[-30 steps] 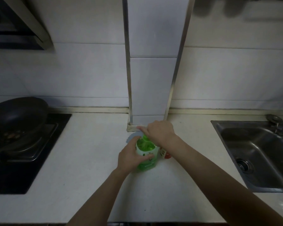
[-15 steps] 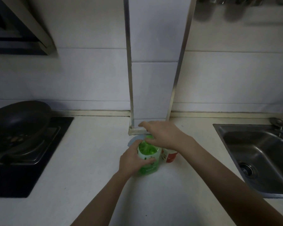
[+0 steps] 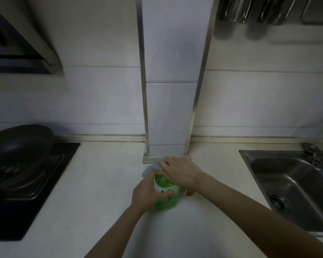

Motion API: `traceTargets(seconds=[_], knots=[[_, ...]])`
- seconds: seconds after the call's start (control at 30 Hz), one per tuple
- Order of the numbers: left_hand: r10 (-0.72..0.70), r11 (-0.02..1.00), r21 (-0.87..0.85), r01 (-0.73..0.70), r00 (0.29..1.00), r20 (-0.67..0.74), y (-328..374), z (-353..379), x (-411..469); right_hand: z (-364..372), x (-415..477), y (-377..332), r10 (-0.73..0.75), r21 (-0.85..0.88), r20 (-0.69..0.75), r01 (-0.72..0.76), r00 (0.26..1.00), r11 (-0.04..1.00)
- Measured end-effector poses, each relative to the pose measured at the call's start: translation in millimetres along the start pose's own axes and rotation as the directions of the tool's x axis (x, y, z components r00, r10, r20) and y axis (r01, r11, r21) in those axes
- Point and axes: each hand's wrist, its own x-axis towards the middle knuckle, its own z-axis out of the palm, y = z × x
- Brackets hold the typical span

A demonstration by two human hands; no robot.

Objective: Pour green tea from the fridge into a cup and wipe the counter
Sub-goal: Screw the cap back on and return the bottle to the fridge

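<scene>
A pale kitchen surface (image 3: 93, 183) runs between a black hob (image 3: 45, 198) carrying a dark pan (image 3: 21, 144) and a steel sink (image 3: 291, 185), and you stand at its middle, below a tiled column (image 3: 168, 108).

Your left hand (image 3: 147, 194) is wrapped around the upright green tea bottle (image 3: 165, 196), which stands on the surface just in front of the column. Your right hand (image 3: 181, 172) is curled over the bottle's top; whether it grips a cap cannot be told, since the hand hides the neck. A cup with a red band (image 3: 189, 192) stands touching or just beside the bottle on its right, mostly hidden under your right wrist. A pale blue thing (image 3: 149, 169), perhaps a cloth or lid, lies behind the bottle.

The risks look plain. Squeeze the soft bottle while the top comes free and tea may jump out over the surface. Swing your right wrist carelessly and it may knock the cup over. Tilt to pour with the cup so close and half unseen, and the stream may miss its rim.
</scene>
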Motion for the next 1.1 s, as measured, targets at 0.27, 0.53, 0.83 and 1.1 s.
traceTargets(seconds=[0.27, 0.53, 0.83, 1.1], knots=[[-0.022, 0.998, -0.052, 0.023, 1.000, 0.018, 2.8, -1.3, -2.8, -22.7, 28.3, -32.1, 0.346, -0.103, 0.308, -0.331, 0.886, 0.938], [-0.004, 1.000, 0.012, 0.004, 0.999, 0.047, 3.5, -0.8, -3.9, -12.2, 5.5, 8.4, -0.123, 0.004, 0.078, 0.123, 0.989, 0.992], [0.017, 1.000, -0.001, -0.017, 1.000, 0.012, 8.8, 5.7, -9.8, -14.4, 9.2, -21.5, 0.370, 0.018, 0.089, -0.372, 0.925, 0.928], [-0.025, 0.999, 0.030, 0.026, 1.000, -0.005, 15.6, 3.8, -14.1, -19.3, 10.6, 2.9, -0.103, -0.042, 0.118, 0.108, 0.988, 0.993]])
